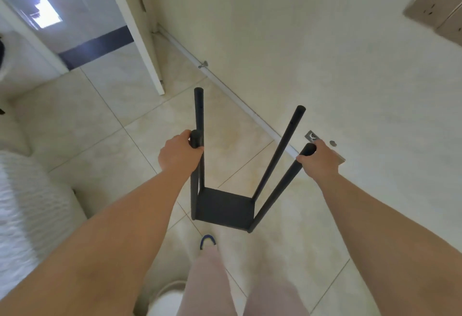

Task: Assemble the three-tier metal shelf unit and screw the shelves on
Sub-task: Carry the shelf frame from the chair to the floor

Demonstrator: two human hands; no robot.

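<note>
A black metal shelf unit [225,209] is held upright above the tiled floor [105,120], close to the cream wall [312,40]. One shelf [226,207] is fixed low down between four posts. The near left post [193,185] is gripped near its top by the left hand [178,152], fingers curled round it. The near right post [282,188] is gripped at its top by the right hand [318,159]. A blue-strapped slipper [207,240] is seen beneath the unit.
</note>
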